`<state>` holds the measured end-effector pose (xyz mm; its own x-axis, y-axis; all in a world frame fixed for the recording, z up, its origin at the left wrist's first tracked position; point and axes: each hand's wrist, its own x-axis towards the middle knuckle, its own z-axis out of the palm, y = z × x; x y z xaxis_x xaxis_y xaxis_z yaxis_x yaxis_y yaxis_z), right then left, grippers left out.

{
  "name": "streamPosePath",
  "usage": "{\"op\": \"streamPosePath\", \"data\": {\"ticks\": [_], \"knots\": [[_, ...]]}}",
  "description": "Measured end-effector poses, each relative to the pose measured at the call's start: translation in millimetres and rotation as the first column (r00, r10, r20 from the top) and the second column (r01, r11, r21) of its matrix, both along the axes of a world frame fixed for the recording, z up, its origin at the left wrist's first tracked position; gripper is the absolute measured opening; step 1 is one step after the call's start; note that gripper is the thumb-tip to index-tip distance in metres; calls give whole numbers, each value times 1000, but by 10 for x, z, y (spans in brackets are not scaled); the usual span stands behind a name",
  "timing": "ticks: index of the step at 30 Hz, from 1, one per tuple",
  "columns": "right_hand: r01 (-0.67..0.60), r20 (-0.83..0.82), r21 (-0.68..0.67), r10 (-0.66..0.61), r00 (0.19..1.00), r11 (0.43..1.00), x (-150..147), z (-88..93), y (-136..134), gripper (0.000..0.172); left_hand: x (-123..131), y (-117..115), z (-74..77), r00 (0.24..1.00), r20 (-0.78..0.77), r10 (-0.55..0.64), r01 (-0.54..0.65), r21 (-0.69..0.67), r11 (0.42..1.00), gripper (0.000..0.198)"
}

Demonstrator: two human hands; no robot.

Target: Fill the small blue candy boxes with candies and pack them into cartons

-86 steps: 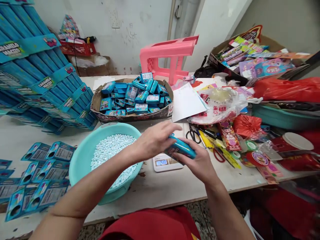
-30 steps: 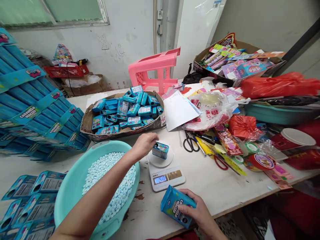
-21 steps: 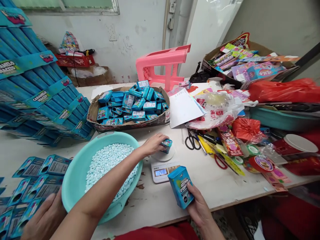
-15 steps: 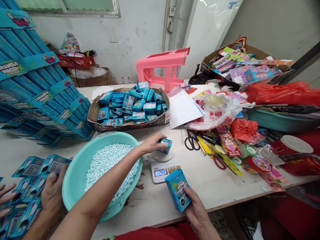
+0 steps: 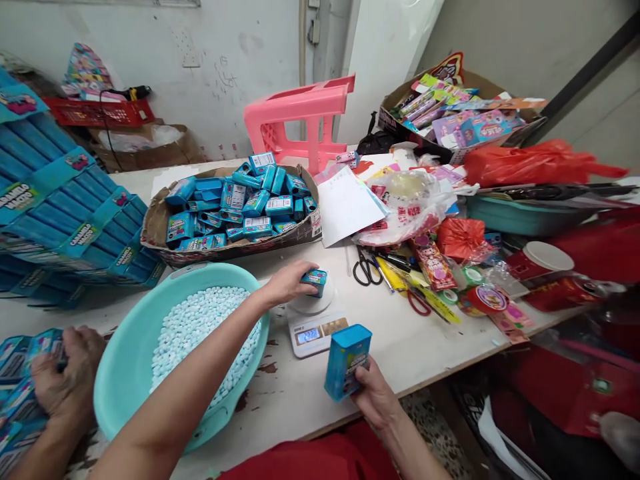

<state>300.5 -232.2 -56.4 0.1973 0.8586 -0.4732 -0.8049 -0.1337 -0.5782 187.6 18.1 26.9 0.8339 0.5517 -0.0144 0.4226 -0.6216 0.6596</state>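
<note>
"CARAMELO" on blue display boxes (image 5: pixel 75 200), handwritten "15" and "Lot" on wall (image 5: pixel 250 73), scale (image 5: pixel 319 323) digits blurred

Forward-down head view, seemingly near

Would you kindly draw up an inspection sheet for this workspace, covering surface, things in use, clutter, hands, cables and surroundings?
Surface: white table, dark worn patches beside the tub.
Things in use: aqua tub of small pale pieces; scale, display lit, digits unclear; carton heaped with blue boxes.
Clutter: black scissors, plastic bag and lidded cup among other items at right.
Hands: left hand grips a small blue box at the scale's plate; right hand holds a larger blue box; another person's hand touches blue boxes at far left.
Cables: black cord by the red basket.
Surroundings: pink stool behind the carton; marked wall.
</note>
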Motion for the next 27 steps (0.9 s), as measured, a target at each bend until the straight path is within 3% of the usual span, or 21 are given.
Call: {"op": "streamPosePath", "data": {"ticks": [3,6,9,11,13,14,16,17,18,20,23,25,27], "knots": [[-7,3,-42,7,1000,999,-36,1,40,45,71,-59,-3,992,-125,18,2,160,987,37],[58,-22,-122,-61,998,991,-25,18,64,39,11,-98,49,977,-159,144,-110,200,973,35],[28,41,-131,-23,999,991,31,20,45,31,-321,-140,265,947,-30,320,-306,220,926,37],[-8,103,-129,22,994,992,79,16,34,31,-693,-198,495,884,99,456,-465,266,844,40],[-47,169,-151,72,983,987,121,31,52,42,-1144,-280,737,762,192,619,-642,349,683,45],[-51,225,-165,88,970,985,136,54,75,53,-1386,-320,840,673,224,705,-722,402,563,48],[-39,363,-179,103,926,983,153,132,144,84,-1886,-369,970,454,277,847,-817,509,271,56],[-28,423,-173,100,901,985,157,182,184,94,-2135,-368,987,332,316,889,-826,552,112,60],[-26,458,-160,97,884,987,158,235,226,98,-2378,-347,969,228,340,912,-815,580,-12,63],[-72,433,-129,122,893,989,158,335,302,87,-2803,-248,838,84,269,959,-803,589,-95,66],[-168,263,-56,177,948,984,154,440,380,66,-3136,-34,538,58,31,998,-859,510,34,69],[-195,179,6,191,965,981,142,486,398,67,-3082,60,416,200,-31,979,-883,428,194,65],[-198,149,49,189,971,979,121,519,388,76,-2854,54,436,451,-46,891,-828,352,437,62]]}}
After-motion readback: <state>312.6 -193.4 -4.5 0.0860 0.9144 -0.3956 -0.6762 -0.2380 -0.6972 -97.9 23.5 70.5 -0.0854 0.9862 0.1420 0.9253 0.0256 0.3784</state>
